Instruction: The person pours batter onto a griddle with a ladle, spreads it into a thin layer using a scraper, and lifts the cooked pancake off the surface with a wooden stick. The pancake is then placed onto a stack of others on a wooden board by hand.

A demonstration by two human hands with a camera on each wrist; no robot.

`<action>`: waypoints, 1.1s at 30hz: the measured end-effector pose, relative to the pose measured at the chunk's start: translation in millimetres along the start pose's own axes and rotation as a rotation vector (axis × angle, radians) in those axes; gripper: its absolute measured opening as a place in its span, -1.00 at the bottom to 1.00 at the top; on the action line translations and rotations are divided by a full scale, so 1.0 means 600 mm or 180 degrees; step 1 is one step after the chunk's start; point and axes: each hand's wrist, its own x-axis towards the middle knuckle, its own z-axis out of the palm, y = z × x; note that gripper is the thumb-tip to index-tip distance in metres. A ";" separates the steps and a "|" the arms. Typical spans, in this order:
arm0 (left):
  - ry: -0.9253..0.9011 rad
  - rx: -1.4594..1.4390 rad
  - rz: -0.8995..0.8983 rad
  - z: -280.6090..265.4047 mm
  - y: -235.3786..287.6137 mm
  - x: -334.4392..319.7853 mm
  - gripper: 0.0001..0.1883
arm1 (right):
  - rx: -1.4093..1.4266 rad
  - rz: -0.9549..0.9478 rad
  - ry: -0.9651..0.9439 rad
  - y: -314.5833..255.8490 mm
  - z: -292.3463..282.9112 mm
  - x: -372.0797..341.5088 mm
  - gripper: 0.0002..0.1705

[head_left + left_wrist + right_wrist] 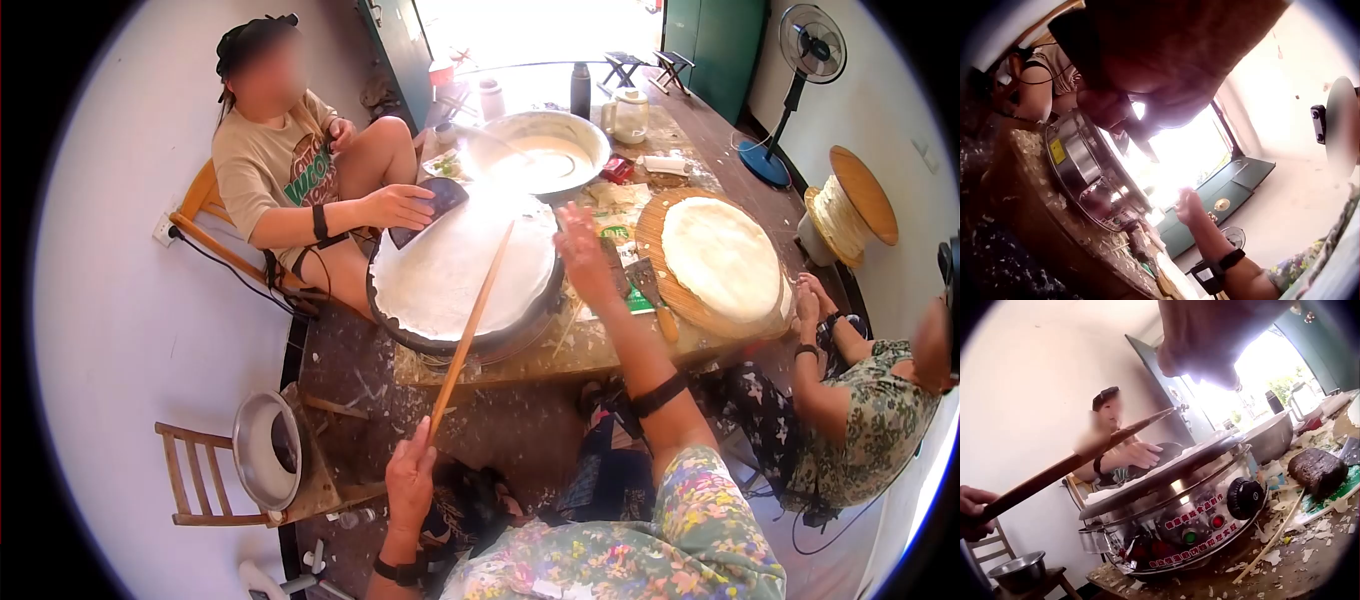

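Note:
My left hand [408,475] grips the lower end of a long, flat wooden stick [468,335] that narrows toward its tip. The stick slants over the round electric griddle [470,350], its tip above the far part of a thin white sheet of batter [450,285]. At the griddle's right side, my right hand [588,258] is raised with fingers apart and nothing in them. Across from me, another person's hand [400,207] holds a dark curved scraper [436,205] at the batter's left edge. Glare hides part of the batter's far side.
Behind the griddle stands a large basin of batter [540,150]. Pale flatbreads lie on a round wooden board [655,240] at right. Between them are a metal spatula [648,285] and a dark block [1317,472]. Another person [850,420] sits at right; a chair holds a steel bowl [245,450].

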 end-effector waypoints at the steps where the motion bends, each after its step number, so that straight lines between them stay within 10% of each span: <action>1: 0.0073 0.0124 0.0002 -0.003 -0.003 0.020 -0.50 | -0.0209 -0.0427 -0.0341 -0.027 0.013 -0.005 -0.32; 8: -0.0045 0.1534 0.0385 -0.037 0.039 0.160 -0.52 | -0.1156 -0.1003 -0.1398 -0.092 0.108 0.019 -0.26; 18: -0.0196 0.1222 0.0340 -0.017 0.047 0.130 -0.47 | -0.1256 -0.0895 -0.0845 -0.083 0.092 -0.036 -0.20; 33: 0.0323 0.0787 -0.0077 -0.062 -0.044 0.095 -0.53 | -0.1377 -0.1052 -0.1653 -0.167 0.238 -0.039 -0.09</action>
